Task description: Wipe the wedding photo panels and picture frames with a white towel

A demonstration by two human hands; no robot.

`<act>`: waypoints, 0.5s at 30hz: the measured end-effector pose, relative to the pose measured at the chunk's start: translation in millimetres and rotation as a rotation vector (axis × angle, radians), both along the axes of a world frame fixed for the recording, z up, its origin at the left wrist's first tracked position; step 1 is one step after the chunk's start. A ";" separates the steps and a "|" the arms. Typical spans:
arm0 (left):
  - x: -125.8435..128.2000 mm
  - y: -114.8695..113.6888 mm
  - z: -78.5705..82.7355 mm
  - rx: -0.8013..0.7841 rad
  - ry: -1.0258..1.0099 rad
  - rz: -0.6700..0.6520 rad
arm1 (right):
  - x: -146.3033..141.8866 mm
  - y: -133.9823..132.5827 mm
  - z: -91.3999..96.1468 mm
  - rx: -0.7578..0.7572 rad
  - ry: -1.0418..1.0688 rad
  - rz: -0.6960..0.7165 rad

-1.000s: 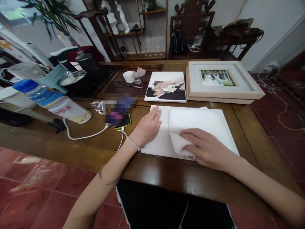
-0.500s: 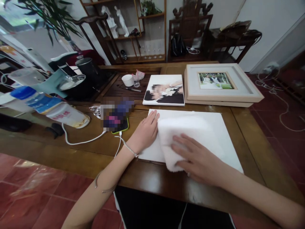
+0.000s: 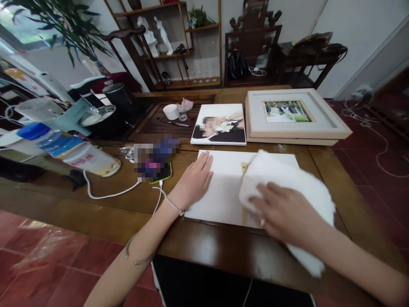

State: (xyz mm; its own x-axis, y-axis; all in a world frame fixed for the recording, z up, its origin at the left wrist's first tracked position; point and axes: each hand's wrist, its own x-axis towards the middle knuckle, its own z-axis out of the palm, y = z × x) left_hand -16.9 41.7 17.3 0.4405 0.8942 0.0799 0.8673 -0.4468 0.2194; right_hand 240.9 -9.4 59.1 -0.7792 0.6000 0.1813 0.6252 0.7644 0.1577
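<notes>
A flat white board [image 3: 220,187] lies on the wooden table in front of me; it looks like the back of a picture panel. A gold-coloured hinge piece [image 3: 244,166] sits on its middle, partly covered. My left hand [image 3: 194,177] rests flat on the board's left edge, fingers stretched out. With my right hand [image 3: 284,209] I hold a white cloth [image 3: 306,192] against the board's right half. The cloth hangs past the board's near right edge onto the table. My right fingers are blurred and slightly bent over it.
Behind the board lie a photo panel [image 3: 220,123] and stacked wooden picture frames [image 3: 297,113]. To the left are a phone [image 3: 164,172] on a white cable, a bottle with a blue cap [image 3: 73,149] and a black kettle [image 3: 116,96]. A white cup [image 3: 171,111] stands farther back.
My right hand has moved the cloth to the right across the board, uncovering the gold-coloured hinge piece. My left hand stays on the left edge.
</notes>
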 end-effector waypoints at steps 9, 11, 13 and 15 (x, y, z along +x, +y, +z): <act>2.3 0.1 6.5 -0.048 0.040 0.018 | 9.2 5.1 -0.5 -0.103 0.118 0.120; 2.6 -0.7 7.9 -0.053 0.045 0.018 | 25.2 32.2 0.0 -0.051 0.048 -0.065; 2.7 -1.5 8.4 -0.053 0.046 0.018 | 35.9 48.7 2.5 -0.039 -0.038 -0.257; 2.8 -1.9 8.0 -0.049 0.045 0.020 | 37.7 48.8 6.8 -0.101 -0.088 -0.353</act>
